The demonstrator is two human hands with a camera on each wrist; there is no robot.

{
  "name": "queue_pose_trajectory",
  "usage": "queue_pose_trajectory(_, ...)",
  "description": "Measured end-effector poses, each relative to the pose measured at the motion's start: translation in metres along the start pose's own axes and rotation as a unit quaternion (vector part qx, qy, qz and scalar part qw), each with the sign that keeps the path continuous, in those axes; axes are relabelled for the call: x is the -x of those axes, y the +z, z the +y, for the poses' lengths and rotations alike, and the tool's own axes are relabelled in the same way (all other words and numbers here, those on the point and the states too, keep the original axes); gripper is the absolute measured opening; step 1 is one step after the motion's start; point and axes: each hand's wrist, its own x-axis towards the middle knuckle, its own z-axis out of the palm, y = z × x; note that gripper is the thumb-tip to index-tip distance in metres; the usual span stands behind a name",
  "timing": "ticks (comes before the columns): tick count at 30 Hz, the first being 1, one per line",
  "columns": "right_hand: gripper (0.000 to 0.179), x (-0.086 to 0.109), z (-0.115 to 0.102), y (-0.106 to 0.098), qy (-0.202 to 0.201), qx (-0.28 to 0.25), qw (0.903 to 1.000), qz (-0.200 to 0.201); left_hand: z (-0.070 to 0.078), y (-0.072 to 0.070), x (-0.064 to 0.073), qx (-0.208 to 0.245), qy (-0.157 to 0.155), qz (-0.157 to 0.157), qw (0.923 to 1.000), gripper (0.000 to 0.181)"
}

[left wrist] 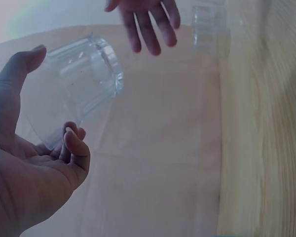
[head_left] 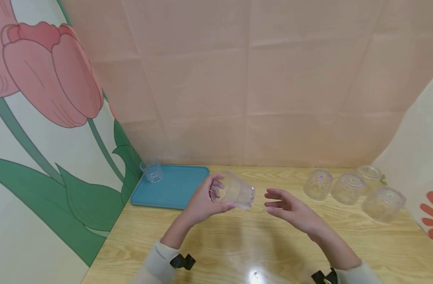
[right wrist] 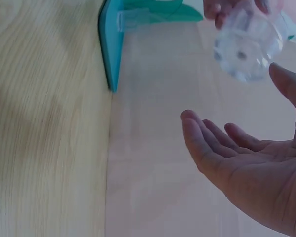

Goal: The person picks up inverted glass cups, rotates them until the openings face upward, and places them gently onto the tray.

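Observation:
My left hand (head_left: 202, 201) grips a clear drinking glass (head_left: 234, 191) near its rim, thumb on one side and curled fingers on the other. The glass is tilted on its side above the table, its thick base toward my right hand. In the left wrist view the glass (left wrist: 79, 74) looks see-through, with nothing inside. My right hand (head_left: 291, 209) hovers just right of the base, palm facing it, fingers slightly bent and holding nothing. The right wrist view shows the glass base (right wrist: 244, 52) apart from my right thumb and fingers.
A blue tray (head_left: 182, 185) lies at the back left, with a clear glass mug (head_left: 153, 171) on its far left corner. Several clear glasses stand at the right, including an upside-down one (head_left: 347, 189). A pink cloth backdrop (head_left: 244, 98) hangs behind the wooden table (head_left: 216, 244).

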Motion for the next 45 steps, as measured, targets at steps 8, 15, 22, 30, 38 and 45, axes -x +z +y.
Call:
queue_pose_trajectory(8, 0.068, 0.006, 0.008, -0.026, 0.031, 0.066, 0.9973, 0.008, -0.010, -0.017, 0.007, -0.033, -0.053, 0.002, 0.9980, 0.089)
queue_pose_trajectory(15, 0.071, 0.011, 0.009, -0.044, 0.048, 0.114, 0.9922, 0.015, -0.016, -0.030, 0.013, -0.071, -0.086, 0.009, 0.9937, 0.092)
queue_pose_trajectory(22, 0.077, 0.015, 0.018, -0.061, 0.061, 0.179, 0.9812, 0.040, -0.023, -0.045, 0.013, -0.113, -0.094, 0.019, 0.9889, 0.090)
queue_pose_trajectory(30, 0.082, 0.019, 0.027, -0.080, 0.085, 0.216, 0.9715, 0.048, -0.030, -0.062, 0.012, -0.118, -0.133, 0.027, 0.9838, 0.090)
queue_pose_trajectory(38, 0.085, 0.021, 0.030, -0.095, 0.106, 0.233, 0.9644, 0.066, -0.042, -0.079, 0.008, -0.151, -0.148, 0.025, 0.9770, 0.089)
queue_pose_trajectory(45, 0.087, 0.020, 0.038, -0.110, 0.114, 0.261, 0.9553, 0.078, -0.054, -0.095, 0.000, -0.191, -0.161, 0.022, 0.9680, 0.091)
